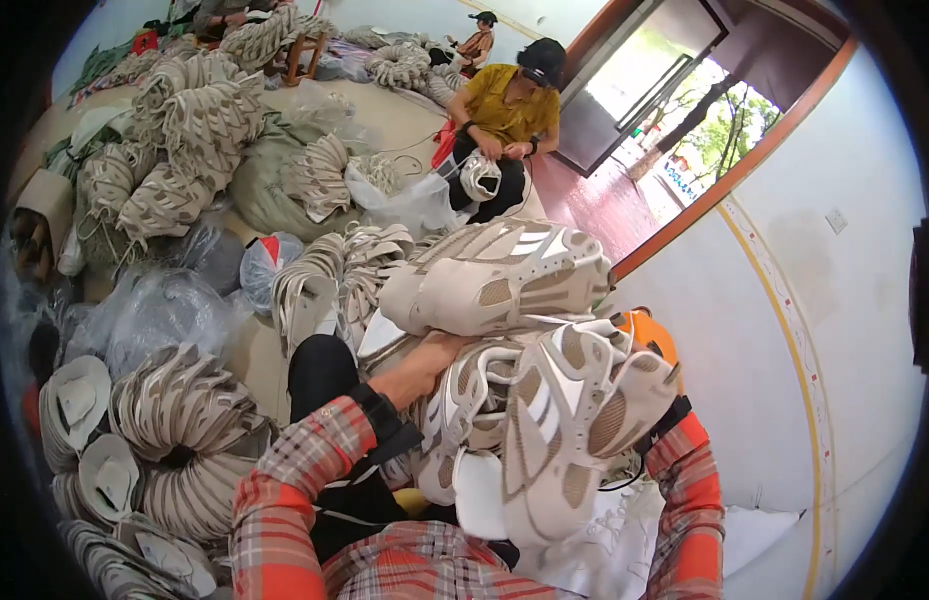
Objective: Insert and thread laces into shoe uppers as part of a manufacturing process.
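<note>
Bundles of beige-and-white shoe uppers fill the space before me. My left hand (431,365) reaches in between an upper bundle of shoe uppers (509,280) and a lower, front bundle of shoe uppers (554,430). It is closed against the upper bundle, with its fingertips tucked out of sight. On the right, my forearm (684,480) rises to a dark cuff beside the front bundle; the right hand itself is hidden behind those uppers. A white tongue piece (479,495) hangs from the front bundle over my lap.
More strung uppers (184,420) lie at left, by clear plastic bags (159,315). A large heap of uppers (199,150) stands farther back. A seated person (509,105) handles a shoe near the open door (639,75). An orange rounded object (649,335) and the white wall (754,340) are at right.
</note>
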The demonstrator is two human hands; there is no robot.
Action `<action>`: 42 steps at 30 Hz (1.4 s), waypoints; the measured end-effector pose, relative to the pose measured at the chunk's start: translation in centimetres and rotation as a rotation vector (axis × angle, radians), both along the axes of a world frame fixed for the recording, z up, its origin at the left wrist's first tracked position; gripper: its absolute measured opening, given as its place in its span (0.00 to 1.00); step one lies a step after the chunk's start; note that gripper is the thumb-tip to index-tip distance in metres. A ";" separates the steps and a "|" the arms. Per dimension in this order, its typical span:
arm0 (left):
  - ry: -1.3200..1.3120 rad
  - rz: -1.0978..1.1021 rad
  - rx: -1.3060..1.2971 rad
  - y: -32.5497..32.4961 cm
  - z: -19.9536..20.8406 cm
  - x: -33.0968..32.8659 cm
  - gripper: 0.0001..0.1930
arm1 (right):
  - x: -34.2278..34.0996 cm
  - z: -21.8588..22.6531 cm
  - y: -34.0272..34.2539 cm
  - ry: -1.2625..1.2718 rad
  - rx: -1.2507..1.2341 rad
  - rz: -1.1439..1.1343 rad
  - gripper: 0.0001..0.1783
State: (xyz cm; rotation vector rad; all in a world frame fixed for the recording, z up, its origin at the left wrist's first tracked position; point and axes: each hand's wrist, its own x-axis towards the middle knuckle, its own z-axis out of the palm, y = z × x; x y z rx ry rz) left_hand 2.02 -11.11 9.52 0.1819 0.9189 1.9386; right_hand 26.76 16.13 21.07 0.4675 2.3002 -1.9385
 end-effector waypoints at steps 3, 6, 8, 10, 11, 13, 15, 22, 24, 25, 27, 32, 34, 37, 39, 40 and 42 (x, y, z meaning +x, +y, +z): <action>-0.031 -0.140 0.032 -1.2 -2.5 -1.2 0.17 | 5.1 -3.7 3.7 0.008 -0.204 -0.077 0.29; -0.259 -0.345 0.156 -1.6 -2.2 0.7 0.15 | -8.6 -7.8 -5.7 0.036 -0.420 -0.245 0.28; -0.261 -0.172 0.034 -3.6 -7.9 1.9 0.18 | -11.7 -11.5 -7.9 0.014 -0.603 -0.285 0.28; -0.312 -0.218 -0.107 -4.5 -7.3 2.0 0.17 | -12.4 -12.7 -7.8 0.026 -0.740 -0.412 0.28; -0.318 -0.214 -0.122 -5.3 -7.8 2.1 0.17 | -11.0 -13.6 -6.9 0.020 -0.822 -0.460 0.28; 0.012 0.014 -0.227 -6.2 -8.8 3.0 0.18 | -11.1 -15.8 -6.1 -0.006 -1.000 -0.513 0.29; 0.357 0.144 -0.246 -7.4 -10.1 4.6 0.22 | -11.8 -16.5 -5.4 -0.050 -1.127 -0.374 0.33; 0.639 0.154 0.013 -12.3 -8.7 7.0 0.39 | -13.3 -14.4 -6.7 0.008 -1.201 0.088 0.32; 0.441 0.120 0.019 -12.8 -8.4 6.9 0.42 | -13.6 -14.6 -6.8 0.135 -0.960 0.074 0.32; 0.697 0.180 -0.083 -12.6 -7.0 7.5 0.42 | -13.7 -14.7 -6.6 0.144 -0.961 0.065 0.32; 0.899 0.257 -0.136 -11.7 -5.5 7.2 0.44 | -13.8 -15.0 -7.0 0.172 -0.784 -0.023 0.33; 0.801 0.122 -0.448 -5.0 -6.1 2.1 0.41 | -15.6 -12.6 -6.9 0.148 -0.796 -0.139 0.29; 0.714 0.076 -0.519 -4.6 -6.2 2.1 0.38 | -15.9 -12.1 -6.1 0.135 -0.735 -0.098 0.28; 0.930 -0.016 -0.885 -4.4 -5.1 4.0 0.35 | -15.7 -11.2 -5.3 0.121 -0.632 -0.062 0.28; 0.472 0.064 -0.403 -5.4 -4.9 5.3 0.35 | -16.4 -9.8 -4.5 0.101 -0.563 -0.033 0.28; 0.021 0.154 0.069 -5.9 -4.9 5.4 0.36 | -16.0 -9.2 -3.5 0.093 -0.530 0.000 0.28; -0.271 0.189 0.571 -8.1 -5.3 5.0 0.34 | -19.3 -8.1 -4.8 0.068 -0.466 0.037 0.27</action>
